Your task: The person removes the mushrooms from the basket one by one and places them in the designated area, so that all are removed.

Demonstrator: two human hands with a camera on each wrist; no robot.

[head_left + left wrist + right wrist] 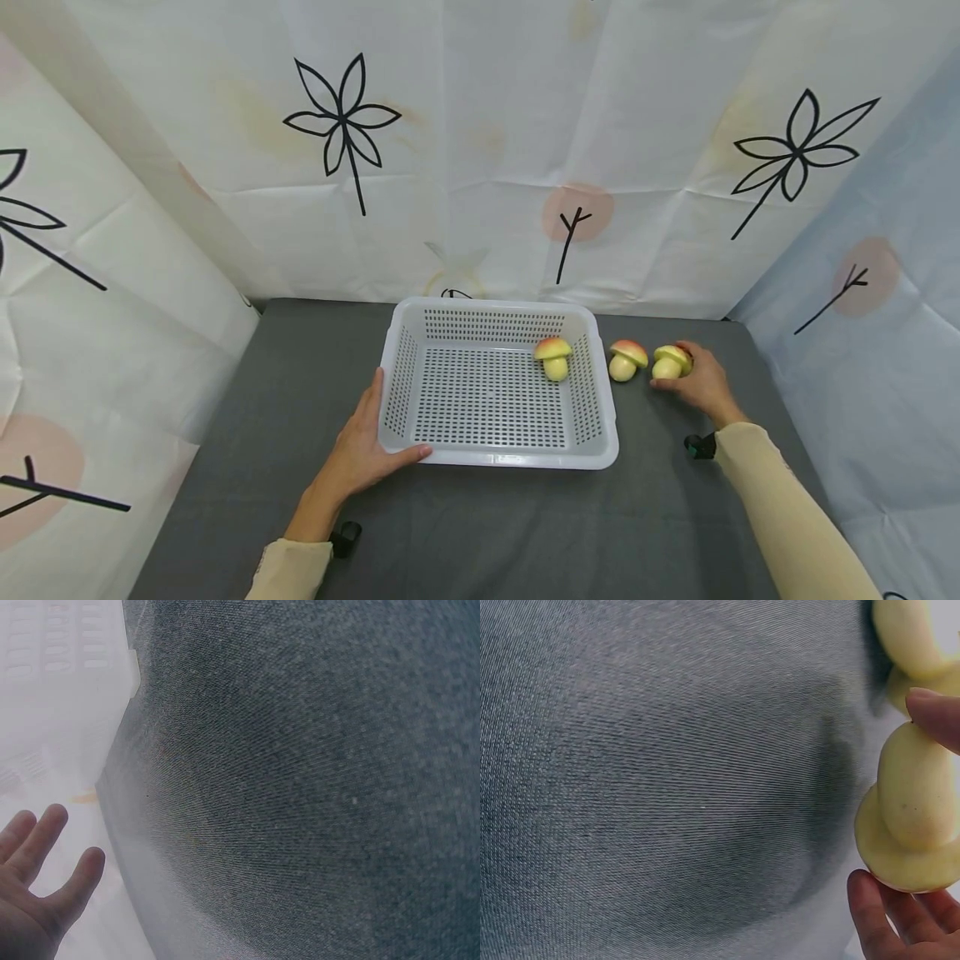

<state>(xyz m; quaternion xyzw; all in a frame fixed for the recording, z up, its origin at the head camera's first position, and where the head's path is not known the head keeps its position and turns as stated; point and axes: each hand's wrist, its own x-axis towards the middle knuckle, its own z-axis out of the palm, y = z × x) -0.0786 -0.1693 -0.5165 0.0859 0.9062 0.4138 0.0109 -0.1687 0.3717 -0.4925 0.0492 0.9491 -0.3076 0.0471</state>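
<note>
A white perforated plastic basket (495, 457) stands on the grey cloth, with one toy mushroom (555, 367) inside at its right. My left hand (362, 450) rests at the basket's front left corner, thumb along the front rim and fingers up the left side. In the left wrist view its fingers (73, 889) look straight and spread. To the right of the basket, my right hand (703, 385) pinches a yellow toy mushroom (667, 363) between thumb and fingers. The right wrist view shows that mushroom (915, 791) stem up close. Another mushroom with a red-orange cap (626, 360) lies between it and the basket.
The grey cloth-covered table (525, 533) reaches a white curtain (480, 150) printed with black leaf outlines at the back. Similar curtains close off the left (112, 350) and right (892, 375) sides. Black wrist cameras sit at both cuffs.
</note>
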